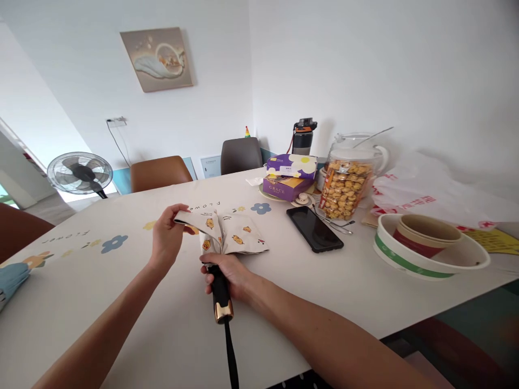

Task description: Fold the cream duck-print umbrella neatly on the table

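Note:
A folding umbrella (243, 233) with a cream canopy and small yellow cartoon figures is held above the white table. Its black handle (221, 289) has a gold end, and a black wrist strap hangs from it toward me. My right hand (227, 273) is wrapped round the top of the handle, at the base of the canopy. Between the thumb and fingers of my left hand (170, 232) is the edge of a canopy fold, pulled out to the left. The canopy is collapsed, its panels loose.
On the right lie a black phone (315, 228), white and paper bowls (430, 259), a jar of popcorn (344, 189), a plastic bag (425, 189) and purple boxes (287, 186). A blue folded item (14, 278) sits at the left edge. Chairs (160, 174) and a fan (81, 173) stand beyond the white table (162, 335).

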Available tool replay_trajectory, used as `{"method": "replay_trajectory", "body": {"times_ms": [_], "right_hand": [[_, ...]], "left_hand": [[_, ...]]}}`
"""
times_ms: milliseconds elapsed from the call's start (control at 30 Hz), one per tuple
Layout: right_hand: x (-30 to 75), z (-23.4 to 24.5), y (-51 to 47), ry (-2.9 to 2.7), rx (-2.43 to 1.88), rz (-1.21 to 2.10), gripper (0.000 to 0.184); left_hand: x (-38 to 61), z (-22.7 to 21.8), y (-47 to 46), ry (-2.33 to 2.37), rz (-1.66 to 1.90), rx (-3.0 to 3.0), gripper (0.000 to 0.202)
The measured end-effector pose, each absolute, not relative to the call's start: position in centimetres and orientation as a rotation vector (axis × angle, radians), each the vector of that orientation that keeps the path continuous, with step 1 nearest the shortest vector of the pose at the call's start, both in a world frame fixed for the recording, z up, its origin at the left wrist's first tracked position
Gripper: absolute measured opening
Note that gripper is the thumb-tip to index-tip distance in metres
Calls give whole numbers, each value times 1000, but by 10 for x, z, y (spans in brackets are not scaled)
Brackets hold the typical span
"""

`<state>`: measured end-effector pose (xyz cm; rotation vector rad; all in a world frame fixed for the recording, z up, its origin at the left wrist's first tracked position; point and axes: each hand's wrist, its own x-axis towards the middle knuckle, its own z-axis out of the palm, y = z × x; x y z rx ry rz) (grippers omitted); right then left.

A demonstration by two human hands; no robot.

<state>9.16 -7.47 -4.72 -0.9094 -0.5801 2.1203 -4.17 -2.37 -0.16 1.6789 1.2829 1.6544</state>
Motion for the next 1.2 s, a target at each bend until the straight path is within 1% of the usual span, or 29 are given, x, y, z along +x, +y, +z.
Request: {"method": "replay_trajectory", "body": {"times_ms": [100,233,333,467,667,700,867,1000,1100,1200], "right_hand": [[93,-47,-75,-600,-914,2112,15],[95,-47,-75,-608,-938,2106,14],[97,-45,-75,-628,-904,2102,17],[101,-42,-75,-616,-878,2092,28],[108,-41,-72,-572,-823,2113,51],[108,-41,-72,-566,-832,2108,53],[107,-39,-68,-569,-1002,2022,42],[107,-36,-68,-604,-1091,1944,37],[108,-35,-68,-638,-1143,1892,34],[110,-36,-69,-672,-1197,1863,36]], "left_hand": [[-53,-5,-21,1309,1708,1608,28],[-63,-1,-16,1247,1784,1614,21],[-68,3,-15,1243,1815,1595,17],[-68,4,-15,1215,1811,1553,14],[-67,7,-19,1184,1841,1531,13],[-67,7,-20,1183,1843,1540,13],[-73,10,-22,1271,1849,1705,13],[-84,17,-23,1353,1804,1889,14],[-92,21,-21,1341,1669,1852,15],[-99,21,-14,1294,1452,1705,15]]}}
